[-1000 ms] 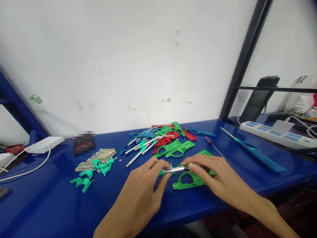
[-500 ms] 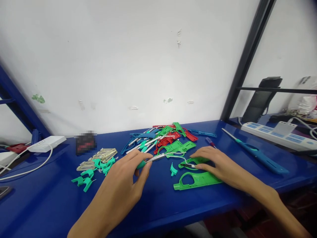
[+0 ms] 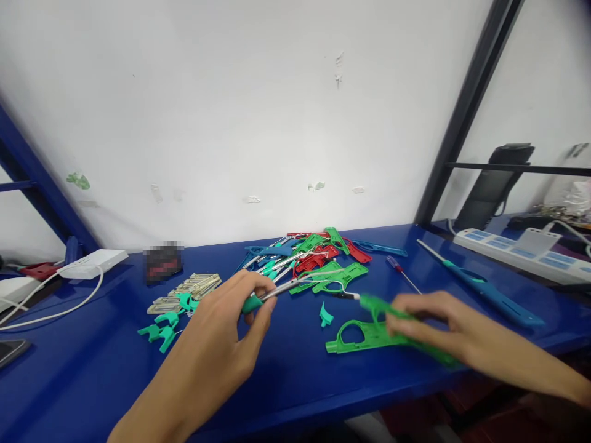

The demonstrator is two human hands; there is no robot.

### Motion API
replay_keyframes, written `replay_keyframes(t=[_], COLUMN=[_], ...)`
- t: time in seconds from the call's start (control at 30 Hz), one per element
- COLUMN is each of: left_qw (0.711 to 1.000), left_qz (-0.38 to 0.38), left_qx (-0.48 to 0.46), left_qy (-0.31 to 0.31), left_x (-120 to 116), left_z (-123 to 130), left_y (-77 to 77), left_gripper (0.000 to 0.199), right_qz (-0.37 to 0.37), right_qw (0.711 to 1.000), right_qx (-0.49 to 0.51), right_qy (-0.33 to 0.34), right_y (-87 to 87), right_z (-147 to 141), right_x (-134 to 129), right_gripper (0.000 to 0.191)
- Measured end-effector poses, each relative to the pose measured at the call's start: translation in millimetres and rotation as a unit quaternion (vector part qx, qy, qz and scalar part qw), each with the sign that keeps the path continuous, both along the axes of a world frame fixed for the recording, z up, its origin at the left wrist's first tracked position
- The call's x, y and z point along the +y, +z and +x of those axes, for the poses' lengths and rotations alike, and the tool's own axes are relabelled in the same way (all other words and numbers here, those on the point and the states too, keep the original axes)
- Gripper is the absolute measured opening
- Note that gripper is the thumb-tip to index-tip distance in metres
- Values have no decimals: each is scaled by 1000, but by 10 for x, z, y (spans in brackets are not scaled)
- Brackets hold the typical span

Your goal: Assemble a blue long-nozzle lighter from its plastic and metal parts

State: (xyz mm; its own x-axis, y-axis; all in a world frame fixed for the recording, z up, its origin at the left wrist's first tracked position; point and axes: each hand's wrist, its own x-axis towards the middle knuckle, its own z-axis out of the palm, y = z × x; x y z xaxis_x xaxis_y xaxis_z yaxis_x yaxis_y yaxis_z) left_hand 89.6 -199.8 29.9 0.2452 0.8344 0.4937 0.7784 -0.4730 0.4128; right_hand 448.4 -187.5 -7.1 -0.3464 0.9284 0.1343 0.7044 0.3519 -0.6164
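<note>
My left hand is closed on a metal lighter tube with a teal end piece. Thin white wires run from the tube toward a small black igniter with a white tip, just left of my other hand. My right hand, slightly blurred, grips a green lighter shell half raised and tilted. Under it on the table lies another green shell half with a round finger opening. A teal trigger rests between my hands.
Behind lies a heap of red, green and blue lighter shells with metal tubes. Teal triggers and pale brass-coloured parts are at left. On the right are a screwdriver, an assembled blue lighter and a power strip.
My right hand has lifted one green shell half off the table and moved it right and nearer, leaving the wired igniter behind. My left hand has shifted slightly left with the tube.
</note>
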Motion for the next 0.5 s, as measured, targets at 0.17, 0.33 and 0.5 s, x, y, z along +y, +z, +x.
replay_keyframes(t=[0.17, 0.33, 0.5], left_qw=[1000, 997, 991], left_qz=[-25, -72, -131], left_qx=[4, 2, 6], left_qy=[10, -2, -25], left_x=[-6, -9, 2], left_z=[-27, -35, -71], left_y=[32, 13, -17], left_gripper=[18, 14, 12], right_qz=[-88, 8, 34], right_qw=[994, 997, 997], right_qx=[-6, -14, -16], right_qy=[67, 74, 62], right_y=[-180, -246, -213], right_z=[-140, -219, -374], right_x=[-34, 155, 98], right_gripper=[35, 36, 33])
